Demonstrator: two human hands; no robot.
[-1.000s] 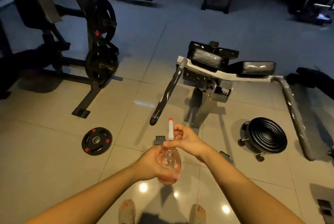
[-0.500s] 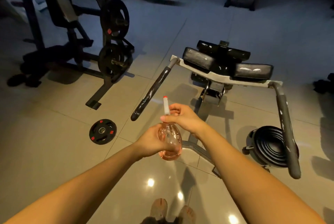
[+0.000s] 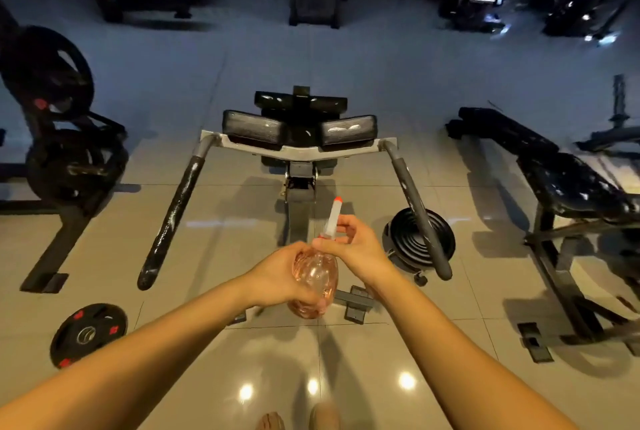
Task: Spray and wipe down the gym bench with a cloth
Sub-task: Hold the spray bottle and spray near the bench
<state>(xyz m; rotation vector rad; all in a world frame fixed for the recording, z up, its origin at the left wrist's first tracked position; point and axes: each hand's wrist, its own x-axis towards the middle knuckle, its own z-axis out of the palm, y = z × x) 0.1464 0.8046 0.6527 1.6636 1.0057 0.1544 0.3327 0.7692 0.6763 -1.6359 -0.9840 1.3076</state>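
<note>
I hold a clear pink spray bottle in front of me, above the tiled floor. My left hand grips its round body. My right hand holds the neck and white spray head, whose orange-tipped nozzle points forward. Straight ahead stands a gym machine with two black pads on a grey frame and two long black-gripped handles reaching toward me. A black padded bench stands at the right. No cloth is in view.
A small black weight plate with red marks lies on the floor at the lower left. A black ribbed disc on castors sits under the machine's right handle. A plate-loaded rack stands left. More machines line the far wall.
The view has swung right, so the padded machine is now centred and the bench at the right has come into view. Both hands keep the same hold on the bottle.
</note>
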